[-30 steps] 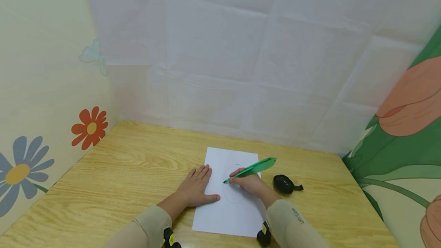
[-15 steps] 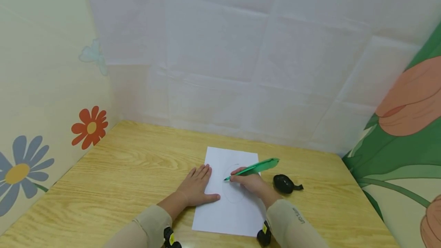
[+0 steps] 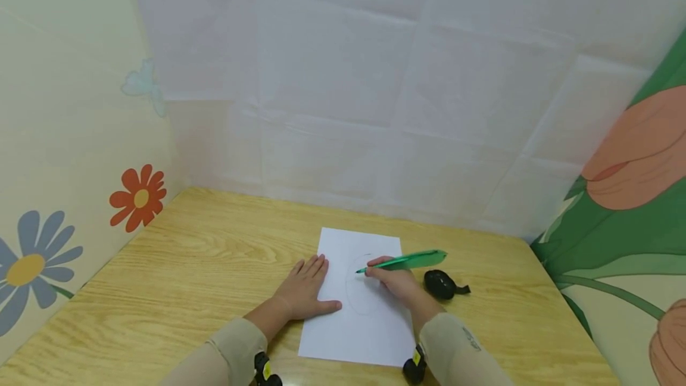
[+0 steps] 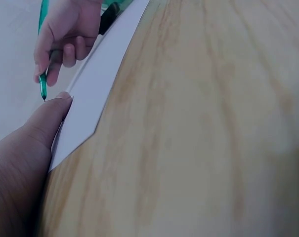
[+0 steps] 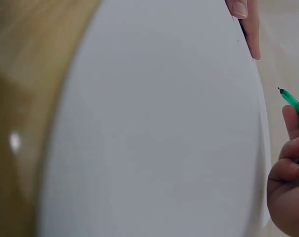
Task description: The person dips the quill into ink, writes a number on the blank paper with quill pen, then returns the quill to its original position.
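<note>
A white sheet of paper [image 3: 343, 338] lies on the wooden table, bearing a thin curved pencil-like outline near its middle. My left hand [image 3: 302, 295] rests flat on the sheet's left side, fingers straight and thumb spread out to the right. In my right hand [image 3: 398, 282] I pinch a green pen [image 3: 415, 260] with a broad, leaf-shaped end. Its tip points left, right at the drawn outline in the head view. The left wrist view shows the pen [image 4: 43, 88] just beyond my left thumb [image 4: 48, 116], the other fingers curled in below it.
A shiny black rounded object [image 3: 439, 285] with a short tail sits on the table [image 3: 214, 255] to the right of my right hand. White cloth [image 3: 343, 106] hangs behind the table, and flower-printed panels [image 3: 43, 106] stand at both sides.
My right hand has shifted slightly right and up the sheet with the pen, whose leaf-shaped end now leans lower to the right. The left hand stays in place.
</note>
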The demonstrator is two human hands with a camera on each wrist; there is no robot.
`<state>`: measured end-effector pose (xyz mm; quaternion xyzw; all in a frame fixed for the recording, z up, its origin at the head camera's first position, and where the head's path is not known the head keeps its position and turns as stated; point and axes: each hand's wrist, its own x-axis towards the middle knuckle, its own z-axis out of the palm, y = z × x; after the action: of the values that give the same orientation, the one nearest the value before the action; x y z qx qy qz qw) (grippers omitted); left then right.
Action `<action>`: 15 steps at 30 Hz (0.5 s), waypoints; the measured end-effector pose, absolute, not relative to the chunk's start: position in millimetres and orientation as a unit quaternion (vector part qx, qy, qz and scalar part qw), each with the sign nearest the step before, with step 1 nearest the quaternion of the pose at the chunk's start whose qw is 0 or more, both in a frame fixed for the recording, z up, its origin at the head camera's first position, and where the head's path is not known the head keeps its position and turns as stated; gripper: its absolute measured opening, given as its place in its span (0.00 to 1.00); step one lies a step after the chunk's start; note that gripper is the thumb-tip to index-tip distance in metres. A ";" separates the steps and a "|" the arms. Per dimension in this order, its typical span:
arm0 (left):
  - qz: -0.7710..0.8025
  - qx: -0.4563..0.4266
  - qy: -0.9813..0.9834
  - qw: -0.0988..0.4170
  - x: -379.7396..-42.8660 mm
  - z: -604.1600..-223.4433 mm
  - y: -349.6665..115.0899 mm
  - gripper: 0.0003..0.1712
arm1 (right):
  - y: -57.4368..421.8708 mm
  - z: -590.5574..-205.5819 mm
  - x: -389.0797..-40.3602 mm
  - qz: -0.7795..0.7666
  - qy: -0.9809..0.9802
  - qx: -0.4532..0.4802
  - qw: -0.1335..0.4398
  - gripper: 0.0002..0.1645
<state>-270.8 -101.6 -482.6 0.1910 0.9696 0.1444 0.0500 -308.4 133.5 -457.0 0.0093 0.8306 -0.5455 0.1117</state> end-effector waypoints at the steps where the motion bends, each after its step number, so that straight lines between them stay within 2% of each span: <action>1: 0.145 0.192 0.969 0.049 -270.9 -483.1 -101.8 0.61 | 134.5 -456.2 -307.6 -0.548 0.829 0.012 0.106 0.17; 15: 0.144 0.195 0.968 0.057 -272.4 -483.9 -103.5 0.61 | 157.0 -455.0 -301.6 -0.600 0.797 0.047 0.057 0.19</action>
<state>-272.4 -103.5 -483.9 0.1953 0.9685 0.1436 0.0574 -301.6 157.0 -455.0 0.0466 0.7966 -0.6000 0.0570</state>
